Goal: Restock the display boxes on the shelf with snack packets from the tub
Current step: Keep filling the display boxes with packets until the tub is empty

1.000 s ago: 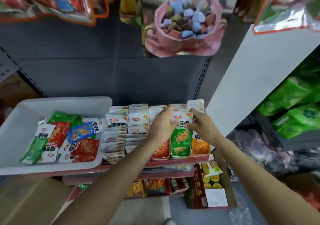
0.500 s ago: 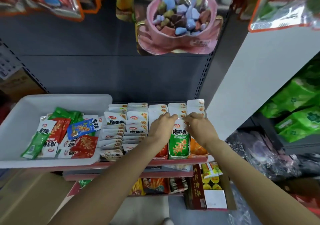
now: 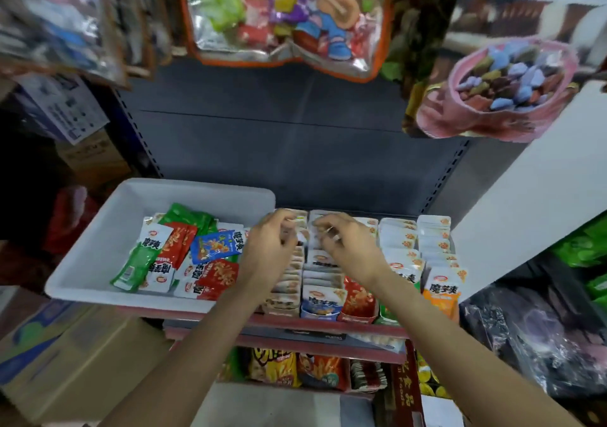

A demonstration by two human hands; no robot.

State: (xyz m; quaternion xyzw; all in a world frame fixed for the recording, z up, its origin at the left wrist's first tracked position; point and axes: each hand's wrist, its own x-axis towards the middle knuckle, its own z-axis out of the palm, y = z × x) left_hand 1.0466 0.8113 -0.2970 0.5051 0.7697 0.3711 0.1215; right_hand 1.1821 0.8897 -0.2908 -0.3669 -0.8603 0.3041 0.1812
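A white tub [image 3: 105, 229] sits on the shelf at the left, holding loose snack packets [image 3: 213, 246] in green, red, blue and white. To its right stand rows of display boxes [image 3: 320, 306] packed with upright packets. My left hand [image 3: 267, 252] hovers over the leftmost row, fingers pinched on the packet tops there. Beside it, my right hand [image 3: 349, 247] curls onto the packets of the second row [image 3: 320, 257]. Both hands hide the packets under them, and the view is slightly blurred.
The red shelf lip [image 3: 328, 324] runs under the boxes, with more snacks on the shelf below [image 3: 279, 366]. Hanging candy bags [image 3: 282, 15] and a pink candy bag [image 3: 505, 91] hang overhead. Cardboard cartons [image 3: 75, 361] stand at the lower left, and a white panel [image 3: 532, 203] rises at the right.
Both hands have left the green box's row and moved left to the two leftmost rows beside the tub. The camera view has swung left as well.
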